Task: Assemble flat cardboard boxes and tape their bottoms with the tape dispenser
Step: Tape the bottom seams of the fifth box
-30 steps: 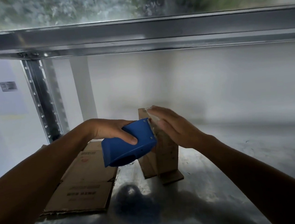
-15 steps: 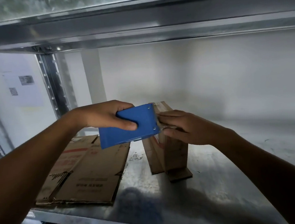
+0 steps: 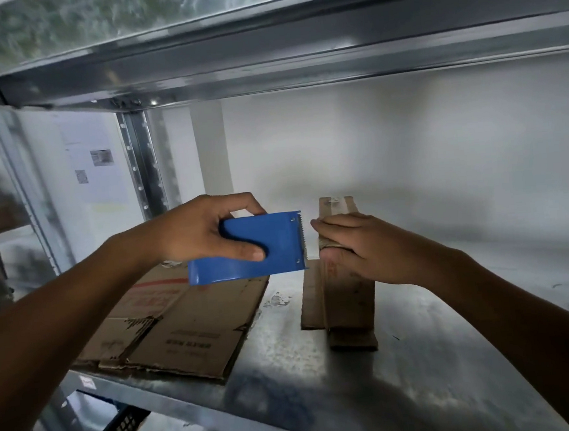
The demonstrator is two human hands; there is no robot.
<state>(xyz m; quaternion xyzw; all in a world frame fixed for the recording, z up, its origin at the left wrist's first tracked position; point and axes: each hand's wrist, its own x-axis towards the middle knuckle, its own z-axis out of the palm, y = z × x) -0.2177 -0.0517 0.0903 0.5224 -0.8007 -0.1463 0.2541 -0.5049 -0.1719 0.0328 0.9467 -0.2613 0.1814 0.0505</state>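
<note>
- The left hand [image 3: 195,233] is gripping the blue tape dispenser [image 3: 255,252], with the thumb lying along its near face and the fingers curling over its top edge.
- The tape dispenser's toothed end is pointing toward the right hand [image 3: 365,246], sitting just beside that hand's fingertips with a thin gap showing between them.
- The right hand is holding the upper part of a narrow cardboard box [image 3: 348,295], with the fingers lying across it and the thumb tucking in beneath them against its near side.
- The cardboard box is standing upright on the metal shelf [image 3: 442,339] directly under the right hand, its top end rising just beyond the fingers and its lower flaps spreading onto the shelf.
- A stack of flat cardboard [image 3: 182,320] is lying under the left hand and forearm, reaching to the shelf's front edge.
- A perforated steel upright [image 3: 142,162] is standing beyond the left hand, and printed sheets [image 3: 96,163] are hanging on the wall farther to that hand's outer side.
- A black crate [image 3: 122,425] is partly showing below the left forearm, under the shelf.
</note>
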